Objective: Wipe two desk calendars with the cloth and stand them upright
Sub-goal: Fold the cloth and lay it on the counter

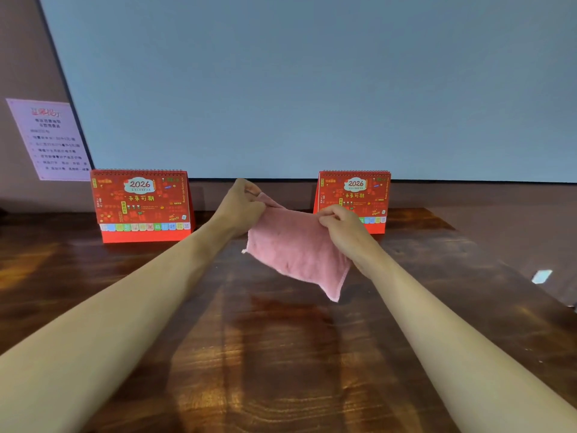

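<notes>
here, in the head view, the left hand and right hand each pinched a top corner of the pink cloth, fingers closed on it, above the wooden table. the left calendar and right calendar stood upright behind.

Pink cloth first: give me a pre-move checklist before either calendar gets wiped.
1. Cloth gripped: ok. The left hand and right hand each pinch an upper corner of the pink cloth.
2. Cloth off the table: ok, it hangs above the wood.
3. Left calendar upright: ok.
4. Right calendar upright: ok, though the right hand covers its lower left corner.
5. A hand free to steady a calendar: not ok, both hold the cloth.
6. Calendar faces clean: cannot tell.
</notes>
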A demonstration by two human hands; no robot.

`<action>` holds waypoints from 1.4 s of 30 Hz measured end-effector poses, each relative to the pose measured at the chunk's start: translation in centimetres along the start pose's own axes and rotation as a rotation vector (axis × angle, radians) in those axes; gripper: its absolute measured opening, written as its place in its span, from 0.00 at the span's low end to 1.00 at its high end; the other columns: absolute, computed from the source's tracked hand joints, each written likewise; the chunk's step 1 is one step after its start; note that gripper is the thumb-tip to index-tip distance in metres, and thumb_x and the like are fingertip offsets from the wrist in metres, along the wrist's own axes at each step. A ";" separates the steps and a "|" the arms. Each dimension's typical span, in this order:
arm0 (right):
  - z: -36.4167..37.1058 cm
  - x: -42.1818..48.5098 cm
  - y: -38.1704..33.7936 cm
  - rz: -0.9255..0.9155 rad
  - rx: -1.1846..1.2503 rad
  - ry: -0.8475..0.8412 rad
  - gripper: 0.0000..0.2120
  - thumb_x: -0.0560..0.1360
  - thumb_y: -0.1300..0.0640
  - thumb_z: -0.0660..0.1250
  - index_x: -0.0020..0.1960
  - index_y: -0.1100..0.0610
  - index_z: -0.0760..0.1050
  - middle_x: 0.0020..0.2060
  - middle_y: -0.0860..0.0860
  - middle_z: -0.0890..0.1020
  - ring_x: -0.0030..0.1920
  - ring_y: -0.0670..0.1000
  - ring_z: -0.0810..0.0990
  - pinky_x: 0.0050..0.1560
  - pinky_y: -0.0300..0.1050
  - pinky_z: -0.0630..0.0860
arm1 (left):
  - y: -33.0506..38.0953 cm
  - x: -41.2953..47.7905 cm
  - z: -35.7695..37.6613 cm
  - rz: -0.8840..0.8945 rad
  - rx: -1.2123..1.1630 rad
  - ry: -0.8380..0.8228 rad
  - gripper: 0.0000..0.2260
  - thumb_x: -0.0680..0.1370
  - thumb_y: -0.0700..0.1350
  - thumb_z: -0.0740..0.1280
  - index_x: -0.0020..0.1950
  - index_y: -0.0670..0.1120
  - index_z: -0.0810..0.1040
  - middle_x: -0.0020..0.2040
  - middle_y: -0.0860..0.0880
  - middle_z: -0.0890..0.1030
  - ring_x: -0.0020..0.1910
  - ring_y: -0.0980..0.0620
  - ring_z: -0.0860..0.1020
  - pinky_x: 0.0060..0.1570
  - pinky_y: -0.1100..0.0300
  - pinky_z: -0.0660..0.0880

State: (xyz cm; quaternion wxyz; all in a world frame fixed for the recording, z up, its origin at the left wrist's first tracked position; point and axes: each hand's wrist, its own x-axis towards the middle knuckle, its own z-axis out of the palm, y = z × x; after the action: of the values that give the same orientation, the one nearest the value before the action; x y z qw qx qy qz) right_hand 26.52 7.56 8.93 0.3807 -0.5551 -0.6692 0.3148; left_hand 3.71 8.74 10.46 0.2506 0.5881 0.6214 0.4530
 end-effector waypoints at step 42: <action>4.2 -0.4 5.8 0.051 -0.527 -0.315 0.17 0.72 0.64 0.73 0.59 0.50 0.82 0.52 0.48 0.82 0.47 0.51 0.83 0.43 0.43 0.78 | -6.0 -3.9 2.6 -0.553 0.227 -0.420 0.09 0.78 0.33 0.69 0.58 0.37 0.79 0.45 0.42 0.82 0.38 0.47 0.82 0.48 0.51 0.87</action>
State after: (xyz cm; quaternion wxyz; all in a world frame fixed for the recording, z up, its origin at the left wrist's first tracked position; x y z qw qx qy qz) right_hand 25.89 8.23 1.81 0.1072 -0.5957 -0.7644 0.2222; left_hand 3.60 6.28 3.18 0.4188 0.5023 0.7382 0.1656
